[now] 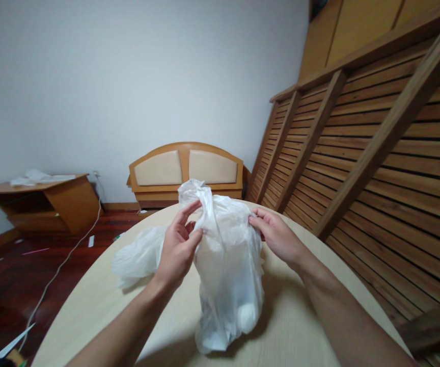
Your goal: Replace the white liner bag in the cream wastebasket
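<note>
The left hand (179, 243) is loosely gripping and the right hand (276, 235) is pinching opposite upper edges of the white plastic bag (230, 278) at the table's (300, 326) near middle; gentle, even tension should be preventing tears.

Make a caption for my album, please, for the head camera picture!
Left hand and right hand hold a white plastic bag at a round table.

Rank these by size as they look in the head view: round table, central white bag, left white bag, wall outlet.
1. Round table
2. Central white bag
3. Left white bag
4. Wall outlet
The central one looks nearer, so the bags' true sizes are unsure.
</note>
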A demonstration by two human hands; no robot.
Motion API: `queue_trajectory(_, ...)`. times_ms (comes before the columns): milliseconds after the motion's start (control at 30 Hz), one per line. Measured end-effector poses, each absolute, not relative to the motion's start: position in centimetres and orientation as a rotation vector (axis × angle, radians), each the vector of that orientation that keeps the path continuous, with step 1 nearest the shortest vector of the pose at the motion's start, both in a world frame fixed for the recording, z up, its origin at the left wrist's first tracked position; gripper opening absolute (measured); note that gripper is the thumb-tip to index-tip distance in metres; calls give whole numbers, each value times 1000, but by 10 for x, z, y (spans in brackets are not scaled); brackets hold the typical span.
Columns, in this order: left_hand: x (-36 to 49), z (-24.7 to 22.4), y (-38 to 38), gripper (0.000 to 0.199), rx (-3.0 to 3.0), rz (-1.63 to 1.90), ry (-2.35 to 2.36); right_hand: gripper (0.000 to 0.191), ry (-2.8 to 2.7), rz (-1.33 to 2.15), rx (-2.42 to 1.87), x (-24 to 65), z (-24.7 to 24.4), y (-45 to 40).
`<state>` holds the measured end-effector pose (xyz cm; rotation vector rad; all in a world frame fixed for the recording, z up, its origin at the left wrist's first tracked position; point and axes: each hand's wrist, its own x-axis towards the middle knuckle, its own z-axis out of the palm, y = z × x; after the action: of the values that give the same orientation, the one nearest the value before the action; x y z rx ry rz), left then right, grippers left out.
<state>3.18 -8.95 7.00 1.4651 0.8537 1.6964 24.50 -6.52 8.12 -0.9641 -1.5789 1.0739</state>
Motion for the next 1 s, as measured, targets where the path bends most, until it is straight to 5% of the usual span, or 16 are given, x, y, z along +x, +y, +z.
queue_trajectory(233, 40, 64, -92, 53, 1500, 1361, 817, 36, -1740, 1028, -973, 236, 77, -72)
queue_trajectory(500, 23, 66, -75, 17, 1398, 1820, 1050, 30, -1394, 737, -845, 253, 82, -61)
queue_trajectory(700, 41, 62, -93, 67, 1603, 1403, 823, 40, -1822, 949, -617, 237, 84, -87)
queue_trajectory(867, 41, 59, -85, 35, 1562, 1474, 933, 51, -2012, 849, -681, 238, 83, -91)
queue_trajectory(1000, 33, 61, -72, 40, 1444, 1494, 996, 47, -2174, 641, -1054, 254, 76, -81)
